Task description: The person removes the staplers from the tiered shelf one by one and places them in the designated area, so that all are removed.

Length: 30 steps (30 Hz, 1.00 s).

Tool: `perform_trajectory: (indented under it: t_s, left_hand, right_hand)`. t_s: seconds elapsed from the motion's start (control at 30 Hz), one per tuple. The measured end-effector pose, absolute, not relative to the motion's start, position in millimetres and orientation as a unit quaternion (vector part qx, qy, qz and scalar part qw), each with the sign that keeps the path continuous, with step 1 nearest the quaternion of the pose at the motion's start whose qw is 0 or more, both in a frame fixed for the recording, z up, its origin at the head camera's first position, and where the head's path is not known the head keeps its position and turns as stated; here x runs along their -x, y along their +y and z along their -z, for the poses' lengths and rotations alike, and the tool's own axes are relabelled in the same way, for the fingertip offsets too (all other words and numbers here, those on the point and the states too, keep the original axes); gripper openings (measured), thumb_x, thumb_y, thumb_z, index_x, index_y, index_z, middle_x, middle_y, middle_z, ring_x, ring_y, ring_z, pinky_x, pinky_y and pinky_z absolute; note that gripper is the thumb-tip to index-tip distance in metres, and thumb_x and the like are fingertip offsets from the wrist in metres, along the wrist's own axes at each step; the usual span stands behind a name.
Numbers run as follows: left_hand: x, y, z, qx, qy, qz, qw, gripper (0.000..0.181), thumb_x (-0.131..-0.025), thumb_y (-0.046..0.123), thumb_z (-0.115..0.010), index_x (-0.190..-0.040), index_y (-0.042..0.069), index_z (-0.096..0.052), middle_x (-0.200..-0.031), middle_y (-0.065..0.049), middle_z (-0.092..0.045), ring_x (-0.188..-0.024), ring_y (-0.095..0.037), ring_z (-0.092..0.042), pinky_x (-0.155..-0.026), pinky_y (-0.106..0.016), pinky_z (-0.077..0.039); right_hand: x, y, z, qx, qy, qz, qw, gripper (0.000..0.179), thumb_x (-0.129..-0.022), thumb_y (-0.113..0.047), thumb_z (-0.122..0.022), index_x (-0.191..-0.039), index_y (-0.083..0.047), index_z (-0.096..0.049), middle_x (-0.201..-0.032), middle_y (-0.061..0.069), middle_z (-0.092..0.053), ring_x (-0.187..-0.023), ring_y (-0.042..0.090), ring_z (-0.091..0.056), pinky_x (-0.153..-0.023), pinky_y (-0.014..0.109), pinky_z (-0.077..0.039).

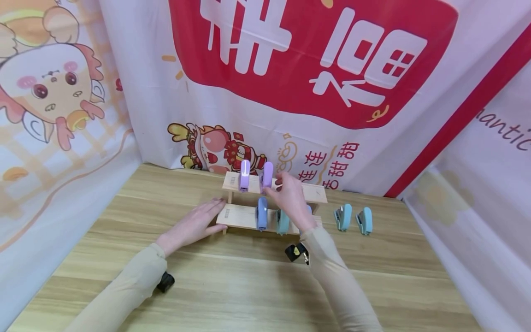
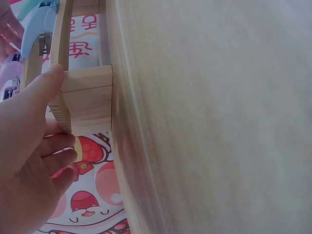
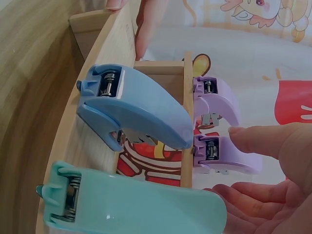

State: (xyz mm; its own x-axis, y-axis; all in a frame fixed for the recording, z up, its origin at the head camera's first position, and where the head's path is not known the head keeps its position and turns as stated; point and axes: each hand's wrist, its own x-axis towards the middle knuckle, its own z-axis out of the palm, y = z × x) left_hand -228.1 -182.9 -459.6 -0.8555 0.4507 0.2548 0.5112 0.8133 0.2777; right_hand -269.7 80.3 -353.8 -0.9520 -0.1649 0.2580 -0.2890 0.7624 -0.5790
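Note:
A two-tier wooden shelf point(image 1: 238, 216) stands at the back of the table. At its left end my left hand point(image 1: 198, 221) grips the lower board, thumb on one edge and fingers on the other. On the upper tier are a purple stapler point(image 1: 244, 175) and a second purple stapler point(image 1: 266, 177). My right hand point(image 1: 290, 196) is at the second one, its thumb touching or very near the stapler and its other fingers spread apart beside it. The lower tier bears a blue stapler point(image 1: 262, 213), a teal stapler point(image 1: 282, 222) and another blue stapler point(image 1: 309, 210), mostly hidden behind my right wrist.
Right of the shelf, a teal stapler point(image 1: 343, 217) and another teal stapler point(image 1: 364, 221) stand on the wooden table point(image 1: 232, 286). A printed cloth point(image 1: 149, 92) hangs close behind the shelf, with more cloth along both sides.

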Motion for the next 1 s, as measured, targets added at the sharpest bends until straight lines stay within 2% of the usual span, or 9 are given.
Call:
perform_trajectory:
  t_s: [0.33, 0.7, 1.0]
  left_hand:
    - [228.3, -183.1, 459.2, 0.255, -0.948, 0.166, 0.09, 0.076, -0.092, 0.042, -0.068, -0.147, -0.004, -0.041, -0.152, -0.026, -0.043, -0.141, -0.042, -0.043, -0.118, -0.058, -0.037]
    - [228.8, -182.0, 459.5, 0.257, -0.948, 0.165, 0.09, 0.076, -0.092, 0.041, -0.068, -0.147, -0.005, -0.041, -0.152, -0.026, -0.043, -0.141, -0.042, -0.043, -0.118, -0.057, -0.036]
    - [229.2, -183.0, 461.5, 0.256, -0.947, 0.166, 0.096, 0.076, -0.092, 0.04, -0.069, -0.147, -0.004, -0.042, -0.151, -0.026, -0.043, -0.14, -0.042, -0.044, -0.117, -0.058, -0.037]
  right_hand:
    - [273.2, 74.5, 355.1, -0.118, -0.936, -0.321, 0.088, 0.043, -0.086, -0.029, -0.078, -0.116, -0.003, -0.063, -0.107, 0.014, -0.071, -0.092, 0.024, -0.07, -0.076, 0.029, -0.062]
    - [277.2, 69.6, 355.0, -0.121, -0.938, -0.312, 0.092, 0.035, -0.086, -0.028, -0.077, -0.105, -0.002, -0.065, -0.096, 0.012, -0.073, -0.079, 0.021, -0.069, -0.064, 0.025, -0.06]
    - [276.8, 68.3, 352.6, -0.095, -0.942, -0.313, 0.067, 0.029, -0.09, -0.025, -0.073, -0.108, -0.003, -0.064, -0.1, 0.012, -0.073, -0.086, 0.022, -0.07, -0.074, 0.029, -0.063]
